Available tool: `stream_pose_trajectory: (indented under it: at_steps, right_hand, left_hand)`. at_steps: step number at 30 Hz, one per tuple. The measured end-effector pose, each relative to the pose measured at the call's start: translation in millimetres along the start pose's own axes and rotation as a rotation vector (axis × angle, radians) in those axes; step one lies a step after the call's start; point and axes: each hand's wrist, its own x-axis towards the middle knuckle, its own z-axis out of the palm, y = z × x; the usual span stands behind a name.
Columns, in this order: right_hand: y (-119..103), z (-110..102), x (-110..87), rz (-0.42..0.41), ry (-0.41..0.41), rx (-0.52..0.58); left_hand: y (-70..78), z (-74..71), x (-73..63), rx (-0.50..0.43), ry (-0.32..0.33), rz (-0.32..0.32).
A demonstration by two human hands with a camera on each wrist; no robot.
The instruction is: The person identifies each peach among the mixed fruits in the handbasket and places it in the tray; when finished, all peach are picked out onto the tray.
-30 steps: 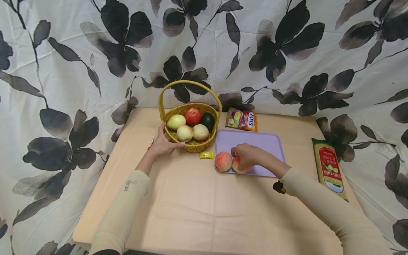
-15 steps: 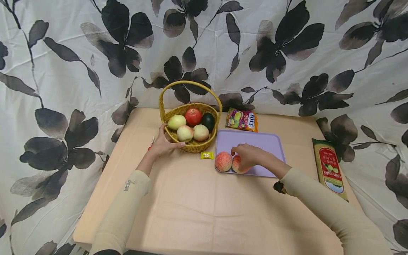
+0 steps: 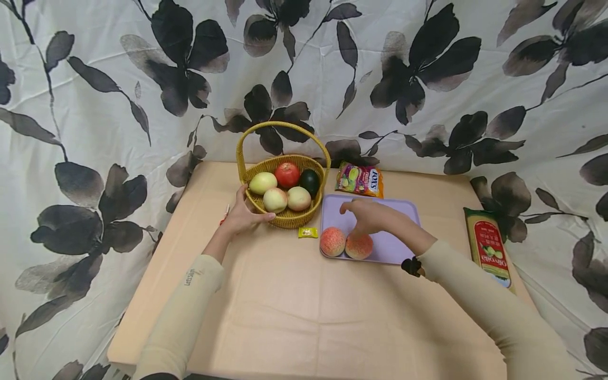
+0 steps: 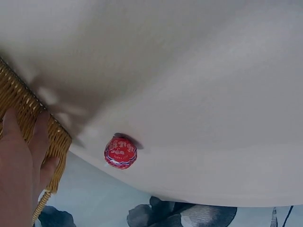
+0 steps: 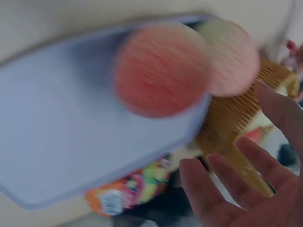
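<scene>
My left hand (image 3: 243, 215) rests on the left side of a yellow woven basket (image 3: 311, 215), thumb along its front; in the left wrist view, its fingers (image 4: 40, 135) lie against the outer wall. Inside the basket are a red round fruit (image 3: 287, 173), a dark green fruit (image 3: 310, 182) and several pale fruits (image 3: 263, 182). My right hand (image 3: 372, 215) hovers over a lilac tray (image 3: 399, 253), fingers apart and holding nothing. Just below it, two pink peaches (image 3: 332, 241) sit side by side at the tray's front left corner; the right peach (image 5: 161, 71) blurs in the right wrist view.
A colourful FOX'S candy bag (image 3: 359, 179) lies behind the tray. One small yellow wrapped candy (image 3: 307, 232) is in front of the basket, and a red-wrapped lollipop (image 4: 120, 152) lies left of it. An Olivoila pack (image 3: 489, 245) lies at the table's right edge.
My right hand has let go of the right peach and lifted up and away toward the back of the tray. The left hand and basket stay put.
</scene>
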Motion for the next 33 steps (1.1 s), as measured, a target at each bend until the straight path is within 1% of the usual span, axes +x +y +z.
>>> stream_pose_trajectory:
  at_steps: [4, 6, 8, 11, 14, 17, 20, 22, 23, 26, 29, 30, 33]
  right_hand:
    - [-20.0, -21.6, 13.1, -0.098, 0.066, -0.022]
    - [-33.5, -31.7, 23.7, -0.136, 0.077, -0.036]
    - [-47.0, -40.3, 36.2, -0.158, 0.066, -0.062]
    - [-67.3, -50.5, 56.0, -0.155, 0.03, -0.09]
    - [-82.2, -55.5, 80.3, -0.147, 0.006, -0.109]
    - [-93.0, -57.9, 104.9, -0.147, 0.006, -0.105]
    - [-101.6, -57.1, 127.1, -0.149, 0.016, -0.07]
    - [-106.9, -56.0, 139.4, -0.139, -0.001, -0.03]
    - [-109.0, -55.1, 144.6, -0.132, -0.015, -0.007]
    - [-113.7, -51.3, 160.1, -0.106, -0.04, 0.011]
    - [-116.0, -44.6, 173.7, -0.077, -0.052, -0.012]
    - [-116.4, -41.9, 177.5, -0.065, -0.052, -0.023]
    - [-117.5, -34.6, 185.2, -0.038, -0.07, -0.046]
  left_hand:
    - [-0.9, -0.4, 0.2, -0.003, -0.001, -0.002]
    - [-1.0, -1.4, 0.0, 0.003, -0.001, 0.0]
    - [-0.3, -1.8, -0.8, 0.012, -0.002, 0.001]
    - [1.6, -1.6, -2.0, 0.022, -0.002, 0.002]
    - [2.7, -2.2, -2.6, 0.022, -0.001, -0.002]
    - [2.9, -2.7, -3.0, 0.017, -0.006, 0.0]
    - [1.9, -3.5, -3.4, 0.001, -0.014, 0.003]
    - [1.2, -4.0, -2.8, -0.012, -0.022, -0.001]
    - [5.0, -4.4, -4.8, -0.022, -0.03, -0.007]
    - [3.9, -4.4, -4.5, -0.045, -0.033, -0.006]
    - [3.1, -4.4, -4.4, -0.064, -0.036, 0.001]
    - [-0.6, -4.0, -2.3, -0.064, -0.032, 0.005]
    - [3.0, -4.8, -2.9, -0.081, -0.045, -0.005]
